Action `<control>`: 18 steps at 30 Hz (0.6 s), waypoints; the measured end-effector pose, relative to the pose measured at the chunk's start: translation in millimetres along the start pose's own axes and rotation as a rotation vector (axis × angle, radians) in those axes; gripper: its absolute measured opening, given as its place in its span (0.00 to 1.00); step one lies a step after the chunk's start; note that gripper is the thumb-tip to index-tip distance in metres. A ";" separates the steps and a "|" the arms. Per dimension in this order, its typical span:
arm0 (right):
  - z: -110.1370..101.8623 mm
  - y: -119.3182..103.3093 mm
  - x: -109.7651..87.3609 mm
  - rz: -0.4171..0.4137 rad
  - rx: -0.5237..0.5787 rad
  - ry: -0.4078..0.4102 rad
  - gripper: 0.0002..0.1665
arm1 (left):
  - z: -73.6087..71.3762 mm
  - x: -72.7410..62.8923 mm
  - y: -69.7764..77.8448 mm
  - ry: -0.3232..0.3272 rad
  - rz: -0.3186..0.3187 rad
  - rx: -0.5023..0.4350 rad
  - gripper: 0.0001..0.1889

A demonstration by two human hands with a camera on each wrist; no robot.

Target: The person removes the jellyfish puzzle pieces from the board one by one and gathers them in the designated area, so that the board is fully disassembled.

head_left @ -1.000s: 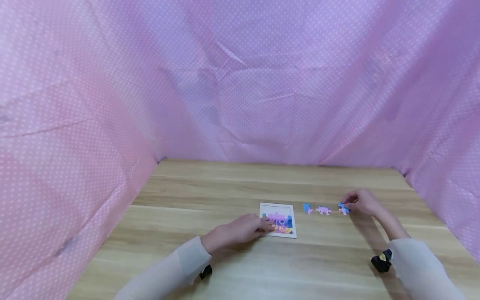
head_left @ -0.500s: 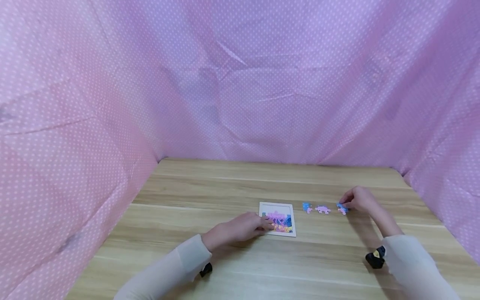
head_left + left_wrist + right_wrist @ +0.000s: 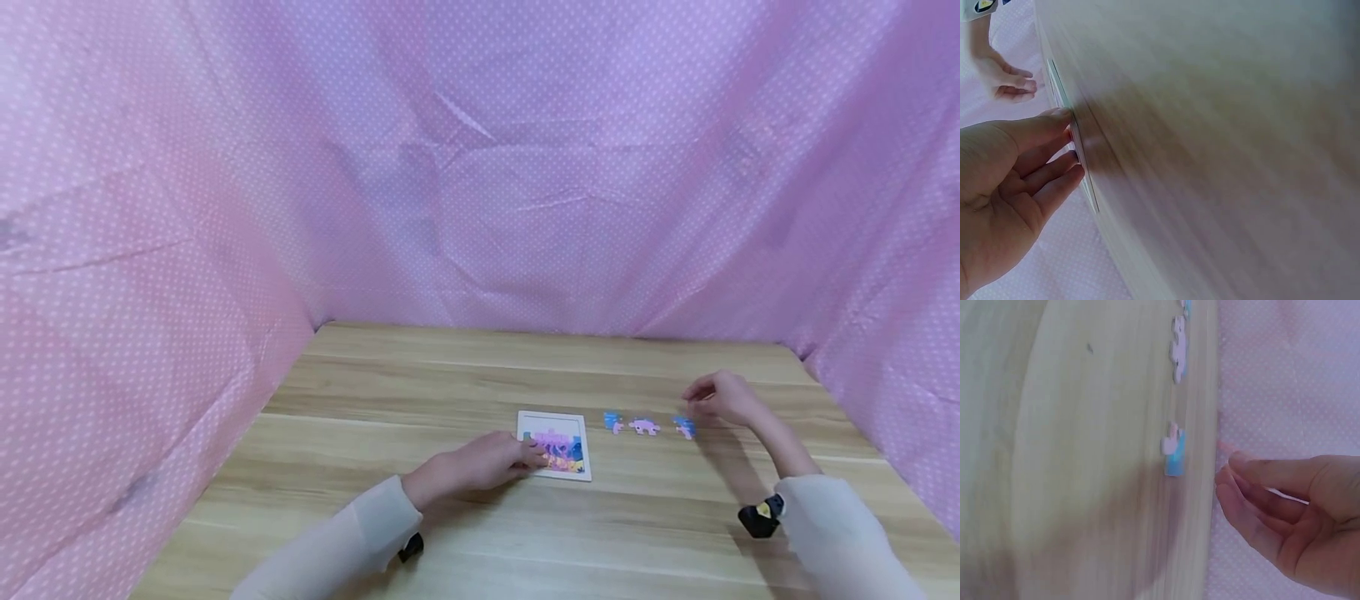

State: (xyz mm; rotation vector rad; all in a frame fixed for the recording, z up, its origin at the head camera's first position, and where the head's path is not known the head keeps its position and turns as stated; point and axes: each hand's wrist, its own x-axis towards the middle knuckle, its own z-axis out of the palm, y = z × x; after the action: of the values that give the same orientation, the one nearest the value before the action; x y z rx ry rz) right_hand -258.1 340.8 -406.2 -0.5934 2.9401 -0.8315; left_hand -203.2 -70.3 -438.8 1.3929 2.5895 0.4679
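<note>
In the head view, my left hand [image 3: 491, 460] rests on a small white-framed jigsaw board [image 3: 553, 415], its fingertips over the lower left of the picture. From the left wrist, its fingers look fairly straight as they touch the board [image 3: 1090, 194]. My right hand [image 3: 726, 398] hovers just behind and right of a blue and pink puzzle piece [image 3: 684, 427], apart from it. Nothing shows between its loosely bent fingers in the right wrist view, where that piece [image 3: 1174, 464] lies flat on the table. A pink puzzle piece [image 3: 645, 426] and another blue and pink one [image 3: 613, 422] lie between board and right hand.
The pieces stand in a row on the wood-grain table [image 3: 420, 375], to the right of the board. Pink dotted cloth [image 3: 480, 217] hangs around the table's back and sides. A black wrist device [image 3: 761, 518] hangs below the right sleeve.
My right hand has let go of the rightmost puzzle piece and lifted slightly away from it. That piece now lies free in the row. The left hand has stayed on the board.
</note>
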 end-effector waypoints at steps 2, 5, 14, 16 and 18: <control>-1.3 -4.0 0.4 0.010 0.008 -0.008 0.06 | 0.8 0.5 -0.2 0.002 0.005 0.008 0.17; 1.2 -10.0 1.3 0.007 0.028 -0.040 0.09 | 1.3 0.5 -0.6 0.003 0.010 0.001 0.17; 15.1 -17.6 10.9 0.018 0.171 -0.089 0.17 | 0.7 0.5 1.2 -0.011 0.013 0.008 0.17; 17.5 -21.1 13.5 0.017 0.198 -0.096 0.18 | 0.5 -0.2 1.7 -0.016 0.008 0.004 0.17; 19.5 -25.4 16.0 0.003 0.194 -0.094 0.18 | 0.6 -0.7 1.7 -0.016 0.005 0.005 0.17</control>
State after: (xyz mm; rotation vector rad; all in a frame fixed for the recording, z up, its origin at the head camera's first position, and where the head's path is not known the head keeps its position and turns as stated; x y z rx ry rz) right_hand -261.5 305.3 -408.8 -0.5961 2.7341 -1.0426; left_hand -201.3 -69.9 -438.7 1.3988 2.5773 0.4494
